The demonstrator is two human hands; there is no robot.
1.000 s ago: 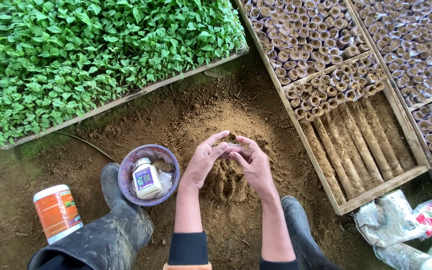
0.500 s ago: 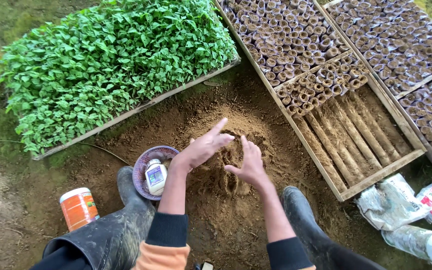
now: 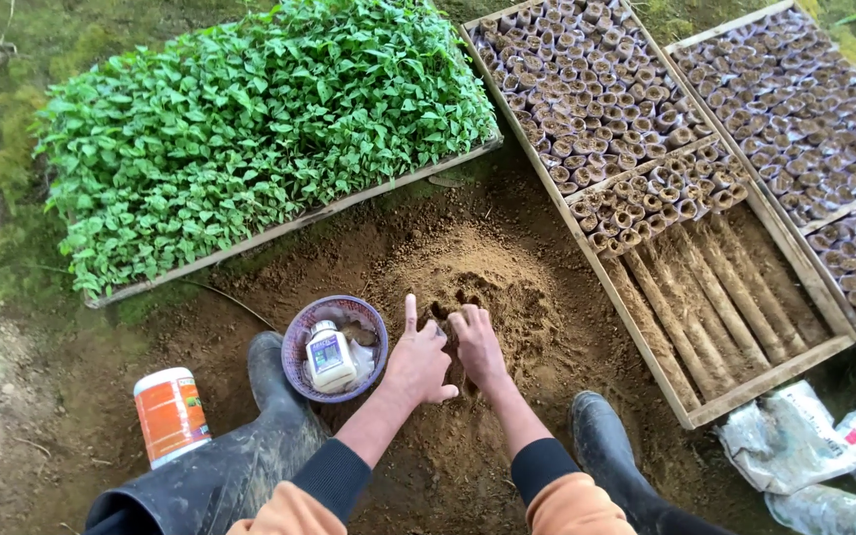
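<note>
Both my hands rest in a mound of loose brown soil (image 3: 487, 267) on the ground between my rubber boots. My left hand (image 3: 418, 362) lies on the soil with its fingers curled into it and one finger raised. Beside it, my right hand (image 3: 478, 347) digs its fingers into the same spot. Whether either hand holds soil cannot be seen. Just left of my left hand is a purple bowl (image 3: 296, 339) with a small white bottle (image 3: 328, 359) in it.
A wooden tray of green seedlings (image 3: 250, 129) lies at the back left. Wooden trays (image 3: 646, 337) packed with several small soil-filled pots lie at the right. An orange and white canister (image 3: 171, 414) stands at the left. Plastic bags (image 3: 795, 436) lie at the lower right.
My hands have dropped from just above the mound, where they were held together, down into the soil. The camera has tilted, so the trays show more fully.
</note>
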